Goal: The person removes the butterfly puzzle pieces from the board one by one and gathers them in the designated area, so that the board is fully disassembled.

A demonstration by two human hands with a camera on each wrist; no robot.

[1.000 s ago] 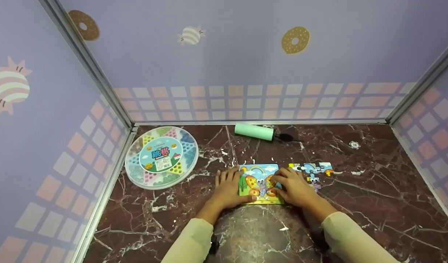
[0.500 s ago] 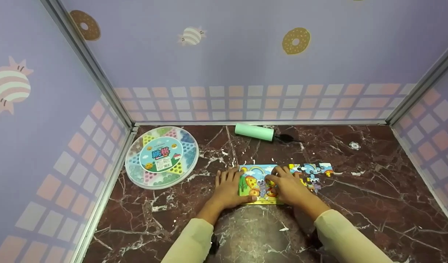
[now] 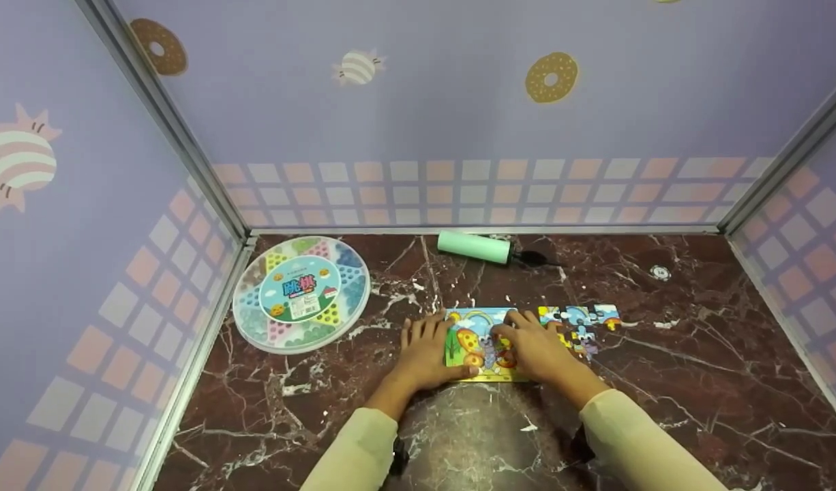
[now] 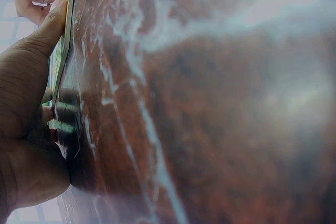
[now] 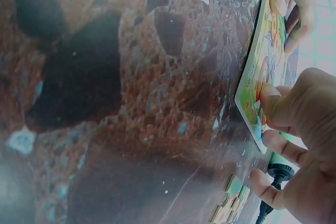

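Note:
A jigsaw puzzle board (image 3: 467, 374) with a cartoon mouse and butterfly-wing picture lies flat on the marble-patterned table. My left hand (image 3: 423, 356) rests along its left side, fingers spread, thumb laid over the front edge. Over the right half is my right hand (image 3: 541, 348), its fingers bent down to the picture. In the right wrist view, the right thumb and forefinger pinch at a puzzle piece (image 5: 260, 91) on the board, mostly hidden by the fingers. Right of the board lies a cluster of puzzle pieces (image 3: 580, 315), partly joined.
A round Chinese checkers box (image 3: 301, 290) with a clear lid sits at the left. Near the back wall lies a mint-green hand pump (image 3: 474, 246) with a black nozzle end. Toward the back right there is a small white round token (image 3: 660, 273). Patterned walls enclose the table.
My right hand has shifted left, further over the board, uncovering more of the loose pieces at its right. The left hand has stayed at the board's left side.

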